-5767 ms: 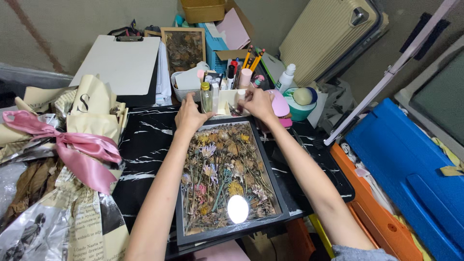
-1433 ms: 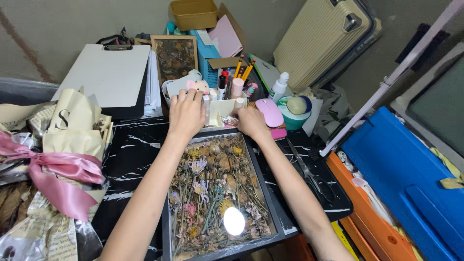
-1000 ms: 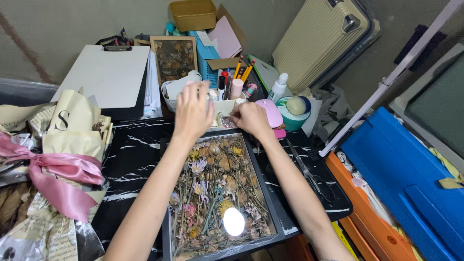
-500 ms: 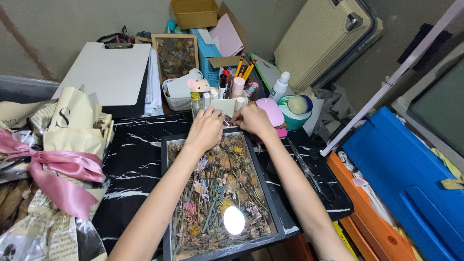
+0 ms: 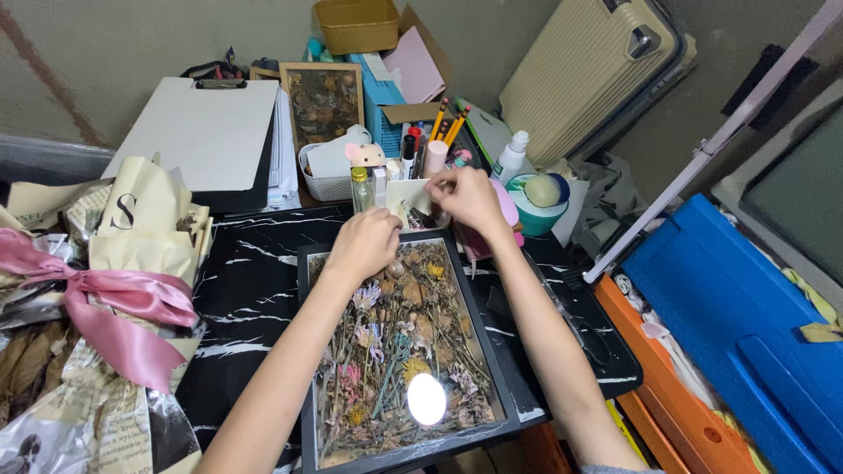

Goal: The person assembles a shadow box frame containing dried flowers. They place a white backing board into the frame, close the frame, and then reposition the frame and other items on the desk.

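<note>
1. Left hand (image 5: 364, 244): rests palm-down at top edge of black shadow-box frame (image 5: 399, 347), fingers curled loosely over the dried flowers (image 5: 395, 351); whether it grasps anything can't be told.
2. Right hand (image 5: 465, 195): raised just beyond frame's top-right corner, fingertips pinched on a small pale card-like piece (image 5: 408, 195); grip tight, thumb vs. forefinger.
3. Frame: lies flat on black marble-pattern table (image 5: 250, 298), centre-front, btwn. the two forearms; filled w/ pressed blooms, leaves, stems; bright round light glare near its lower edge.
4. Small glass bottle (image 5: 361, 189): upright, just behind left hand, beside the pale piece.
5. Desk clutter behind hands: white mesh basket (image 5: 327, 184), pencils (image 5: 448, 127) in a holder, white squeeze bottle (image 5: 511, 156), teal bowl (image 5: 537, 206).
6. Far left: bouquet wrapping w/ pink ribbon bow (image 5: 105, 307); white clipboard (image 5: 206, 132) leaning behind it.
7. Rear: wooden-framed dried-flower picture (image 5: 323, 101); beige suitcase (image 5: 588, 70) at right; blue case (image 5: 738, 325) on floor, well apart from table.
</note>
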